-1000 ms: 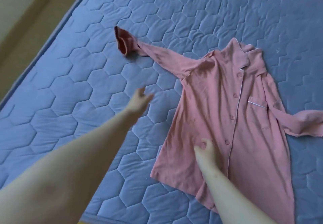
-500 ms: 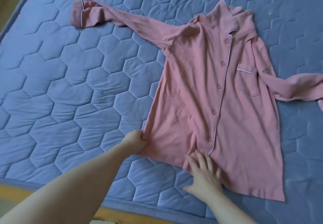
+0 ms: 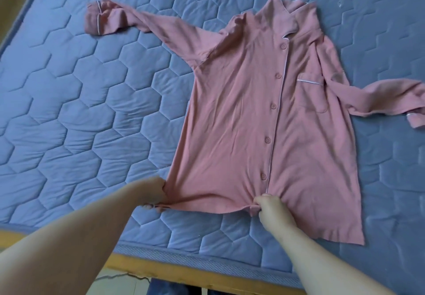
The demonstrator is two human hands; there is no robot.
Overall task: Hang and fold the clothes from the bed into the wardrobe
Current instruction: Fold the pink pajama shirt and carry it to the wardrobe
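Note:
A pink button-up pajama shirt [image 3: 241,119] with white piping and a chest pocket lies front up on the blue quilted mattress [image 3: 80,101]. One sleeve stretches out to the far left, and the other is bunched at the right edge of the view. My left hand [image 3: 153,192] grips the shirt's bottom left corner. My right hand [image 3: 270,207] pinches the hem at the bottom of the button placket. The hem between my hands is pulled taut toward the bed's near edge.
The mattress's near edge [image 3: 207,262] sits on a wooden bed frame [image 3: 161,271] running across the bottom of the view. A strip of floor [image 3: 9,4] shows past the mattress at the top left. The wardrobe is out of sight.
My left hand came down from mid-air and took the shirt's bottom left corner. My right hand went from lying flat on the fabric to pinching the hem. The hem is now pulled straight.

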